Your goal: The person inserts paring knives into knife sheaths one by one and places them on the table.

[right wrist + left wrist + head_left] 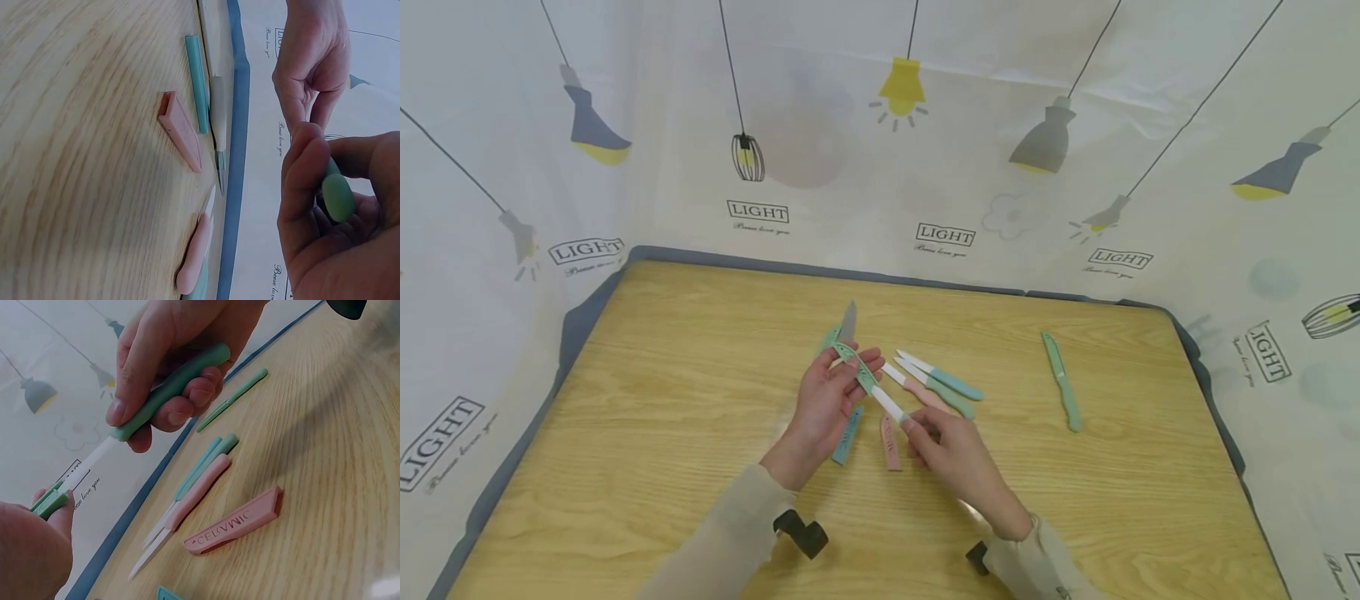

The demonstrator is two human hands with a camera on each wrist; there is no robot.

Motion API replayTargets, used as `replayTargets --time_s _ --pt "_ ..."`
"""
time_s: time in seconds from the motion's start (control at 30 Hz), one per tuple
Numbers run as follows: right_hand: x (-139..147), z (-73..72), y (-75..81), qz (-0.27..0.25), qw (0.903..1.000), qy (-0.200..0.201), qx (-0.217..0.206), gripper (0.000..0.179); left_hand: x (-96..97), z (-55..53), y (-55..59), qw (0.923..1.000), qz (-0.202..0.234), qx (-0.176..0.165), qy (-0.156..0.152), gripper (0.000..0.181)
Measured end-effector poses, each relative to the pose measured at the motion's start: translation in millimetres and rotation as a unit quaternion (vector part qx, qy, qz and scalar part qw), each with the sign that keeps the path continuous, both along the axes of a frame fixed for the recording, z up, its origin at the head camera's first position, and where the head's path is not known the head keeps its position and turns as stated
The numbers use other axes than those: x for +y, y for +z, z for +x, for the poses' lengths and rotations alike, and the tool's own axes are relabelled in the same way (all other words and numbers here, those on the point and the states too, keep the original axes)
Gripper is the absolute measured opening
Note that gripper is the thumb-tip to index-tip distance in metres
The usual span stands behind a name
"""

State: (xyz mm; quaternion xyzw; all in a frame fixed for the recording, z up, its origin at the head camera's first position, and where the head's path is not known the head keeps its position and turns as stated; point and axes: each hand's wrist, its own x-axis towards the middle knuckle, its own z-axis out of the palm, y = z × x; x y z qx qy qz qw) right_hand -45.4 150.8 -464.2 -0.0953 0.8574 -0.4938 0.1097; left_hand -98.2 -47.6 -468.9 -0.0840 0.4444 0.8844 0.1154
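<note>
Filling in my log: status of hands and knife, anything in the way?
Left hand holding green knife sheath; right hand gripping green-handled knife. White blade at sheath mouth. No obstruction visible.

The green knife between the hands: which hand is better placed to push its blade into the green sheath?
Right, I would judge: the right hand grips the green knife by its handle, and its white blade points toward the left hand, which holds the green sheath.
</note>
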Motion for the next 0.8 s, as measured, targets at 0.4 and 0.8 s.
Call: replayTargets --time_s 0.4,0.8 --pt "-5.4 -0.8 -0.2 -0.017 0.9998 -0.007 0.003 0.021 4.7 3.6 2.2 1.0000 0.005 -0.008 -0.001 0.028" --pt "-9.3 -1.6 1.1 -0.029 0.9995 -0.013 0.000 0.021 8.1 6.3 1.5 0.9999 0.009 -0.006 -0.002 0.027"
